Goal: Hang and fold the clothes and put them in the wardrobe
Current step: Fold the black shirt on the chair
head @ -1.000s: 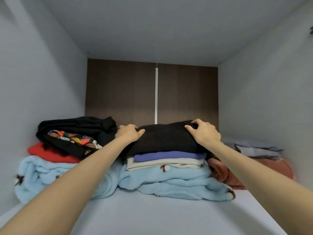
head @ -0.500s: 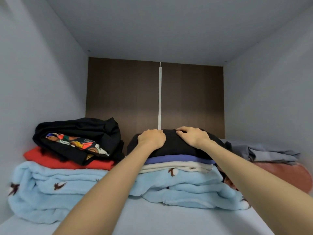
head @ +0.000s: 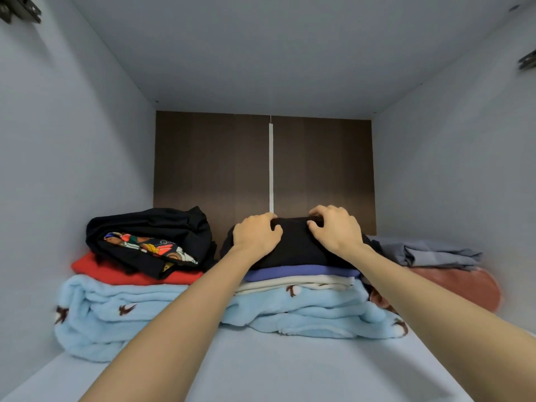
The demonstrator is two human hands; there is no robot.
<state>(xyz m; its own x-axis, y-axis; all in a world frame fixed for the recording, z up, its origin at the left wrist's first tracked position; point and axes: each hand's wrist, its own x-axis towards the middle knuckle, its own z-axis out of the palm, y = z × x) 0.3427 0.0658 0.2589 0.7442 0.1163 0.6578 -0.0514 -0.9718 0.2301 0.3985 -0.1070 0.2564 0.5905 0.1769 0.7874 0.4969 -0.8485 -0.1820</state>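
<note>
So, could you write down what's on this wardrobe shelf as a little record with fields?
Place: wardrobe shelf, brown back panel
Left hand: grips the black folded garment at its far edge
Right hand: grips the same garment, beside the left hand
Middle pile, top down: black folded garment, purple garment, cream garment
Left pile: black printed garment on red garment
Beneath both piles: light blue blanket
Right pile: grey garment on pinkish-red bundle

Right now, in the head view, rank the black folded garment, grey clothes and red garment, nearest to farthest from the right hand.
1. black folded garment: middle stack, gripped by the right hand.
2. grey clothes: right stack.
3. red garment: left stack.
</note>
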